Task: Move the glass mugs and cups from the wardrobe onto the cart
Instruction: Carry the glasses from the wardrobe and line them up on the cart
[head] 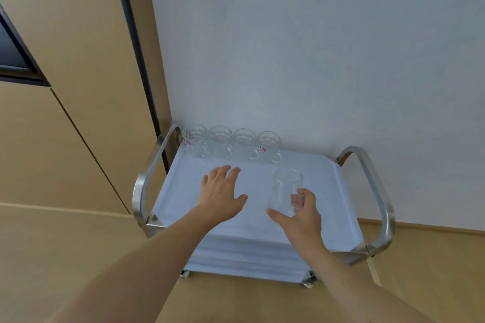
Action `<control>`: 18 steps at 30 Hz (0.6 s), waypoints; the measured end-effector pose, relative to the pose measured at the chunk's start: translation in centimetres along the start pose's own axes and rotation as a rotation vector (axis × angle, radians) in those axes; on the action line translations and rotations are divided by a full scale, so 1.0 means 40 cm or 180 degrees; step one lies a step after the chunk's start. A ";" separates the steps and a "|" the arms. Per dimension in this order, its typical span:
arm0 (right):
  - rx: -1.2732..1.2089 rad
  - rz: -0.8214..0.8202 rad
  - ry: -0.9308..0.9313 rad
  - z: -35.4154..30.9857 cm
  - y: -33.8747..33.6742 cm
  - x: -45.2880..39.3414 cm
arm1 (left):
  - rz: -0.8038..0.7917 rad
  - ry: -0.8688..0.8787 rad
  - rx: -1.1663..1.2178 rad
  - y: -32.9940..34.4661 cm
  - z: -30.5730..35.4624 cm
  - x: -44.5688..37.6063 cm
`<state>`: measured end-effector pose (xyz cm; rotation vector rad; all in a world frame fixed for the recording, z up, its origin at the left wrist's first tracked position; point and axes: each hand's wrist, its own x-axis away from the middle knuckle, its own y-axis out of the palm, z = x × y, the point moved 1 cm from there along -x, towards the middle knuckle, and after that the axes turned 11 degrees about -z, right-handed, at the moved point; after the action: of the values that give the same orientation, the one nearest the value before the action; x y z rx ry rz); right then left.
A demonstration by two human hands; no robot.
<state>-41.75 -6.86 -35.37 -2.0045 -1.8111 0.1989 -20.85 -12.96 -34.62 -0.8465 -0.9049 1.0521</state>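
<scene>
Now right hand (301, 217) grips tumbler (284, 191); left hand (220, 194) open mid-cart (378, 186).

No text can be read anywhere. Two of the four mugs on the cart (341, 217) carry a small red sticker: the leftmost mug (193, 139) low on its left side, and the rightmost mug (269, 145) on its front. The print on both stickers is too small and blurred to make out.
</scene>
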 end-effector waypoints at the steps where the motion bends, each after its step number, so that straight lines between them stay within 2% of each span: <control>1: 0.0016 -0.0013 0.0001 0.007 0.002 0.020 | -0.0019 -0.0028 -0.0006 0.011 0.000 0.020; 12: -0.0333 -0.0061 0.0068 0.098 -0.013 0.287 | -0.0224 0.0038 -0.0198 0.128 0.066 0.287; 18: -0.0505 0.0096 0.0165 0.180 -0.021 0.387 | -0.0451 0.0083 -0.0262 0.202 0.103 0.409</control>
<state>-43.15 9.84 -38.75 -2.1246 -1.8159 0.0122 -23.57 5.39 -37.00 -0.8497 -0.9770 0.8844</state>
